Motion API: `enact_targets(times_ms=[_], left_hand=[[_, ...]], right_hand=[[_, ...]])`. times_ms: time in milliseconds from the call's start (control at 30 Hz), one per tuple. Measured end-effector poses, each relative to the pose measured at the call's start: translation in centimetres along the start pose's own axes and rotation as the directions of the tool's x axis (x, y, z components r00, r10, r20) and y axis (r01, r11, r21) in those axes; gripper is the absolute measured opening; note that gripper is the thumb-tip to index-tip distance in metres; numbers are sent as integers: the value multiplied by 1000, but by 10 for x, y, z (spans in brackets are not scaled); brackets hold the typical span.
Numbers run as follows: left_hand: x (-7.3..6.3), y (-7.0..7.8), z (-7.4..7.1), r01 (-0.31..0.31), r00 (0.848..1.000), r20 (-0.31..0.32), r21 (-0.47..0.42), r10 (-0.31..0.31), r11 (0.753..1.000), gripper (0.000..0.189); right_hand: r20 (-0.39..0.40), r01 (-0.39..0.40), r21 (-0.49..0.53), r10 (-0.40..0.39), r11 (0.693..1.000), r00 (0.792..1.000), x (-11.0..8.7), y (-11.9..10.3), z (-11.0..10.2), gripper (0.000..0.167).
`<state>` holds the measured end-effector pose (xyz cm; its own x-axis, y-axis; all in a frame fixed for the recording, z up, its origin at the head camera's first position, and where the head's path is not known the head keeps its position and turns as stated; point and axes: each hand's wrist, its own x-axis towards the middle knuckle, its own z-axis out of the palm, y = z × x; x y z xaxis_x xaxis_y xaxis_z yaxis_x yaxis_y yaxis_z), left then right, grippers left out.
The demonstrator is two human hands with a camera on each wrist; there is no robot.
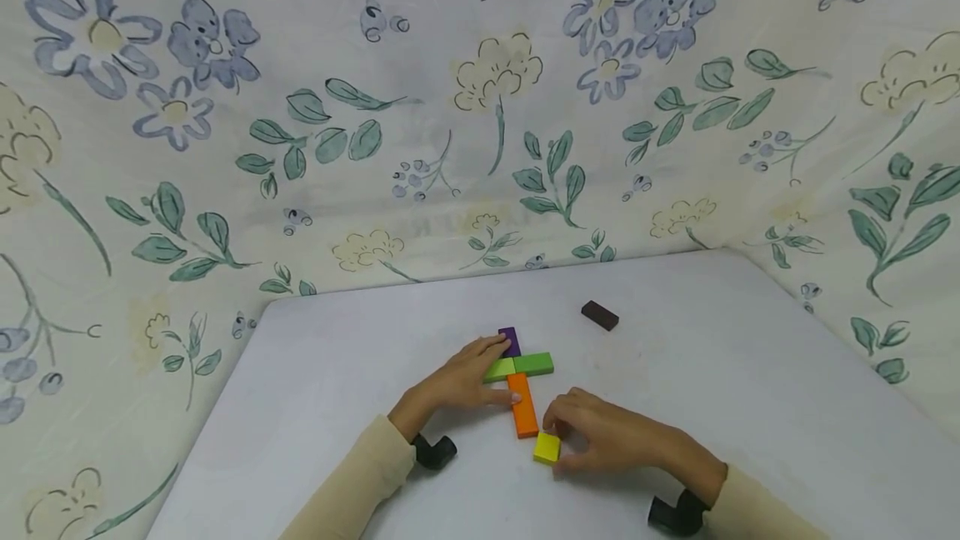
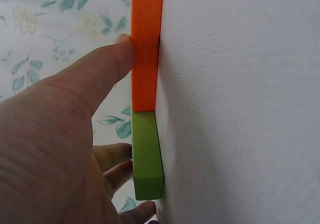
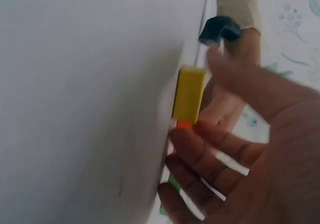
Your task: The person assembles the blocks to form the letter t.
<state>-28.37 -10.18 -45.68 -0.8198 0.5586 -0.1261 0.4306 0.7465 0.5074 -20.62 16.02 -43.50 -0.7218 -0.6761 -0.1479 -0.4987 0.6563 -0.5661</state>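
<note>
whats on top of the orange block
The left hand rests its thumb tip on the orange block; the small patch beneath it is covered. Nothing else shows on top.

The left grip (image 1: pixel 465 378) lies spread; the right grip (image 1: pixel 602 433) forms a pinch.

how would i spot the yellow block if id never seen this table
On the white table, find the right hand. The yellow block lies between its thumb and fingers, by the near end of the orange block. It is the only yellow one, with a squarish top, unlike its longer orange neighbour.
</note>
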Motion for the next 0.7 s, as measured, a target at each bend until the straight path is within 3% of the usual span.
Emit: enact_targets(times_ms=[133, 300, 500, 700], left_hand=[[-1, 1, 0, -5, 1000, -9, 2, 5, 1000, 90], [-2, 1, 3, -6, 1000, -3, -7, 6, 1000, 90], [0, 2, 4, -8, 1000, -1, -7, 8, 1000, 89], [1, -1, 4, -7, 1000, -7, 19, 7, 1000, 90]], right_hand=[[4, -9, 77, 9, 997, 1000, -2, 2, -6, 39], [-29, 38, 126, -35, 991, 999, -3, 14, -14, 26], [-165, 73, 107, -55, 992, 985, 1, 33, -36, 15], [-312, -8, 67, 29, 998, 950, 13, 62, -57, 10]])
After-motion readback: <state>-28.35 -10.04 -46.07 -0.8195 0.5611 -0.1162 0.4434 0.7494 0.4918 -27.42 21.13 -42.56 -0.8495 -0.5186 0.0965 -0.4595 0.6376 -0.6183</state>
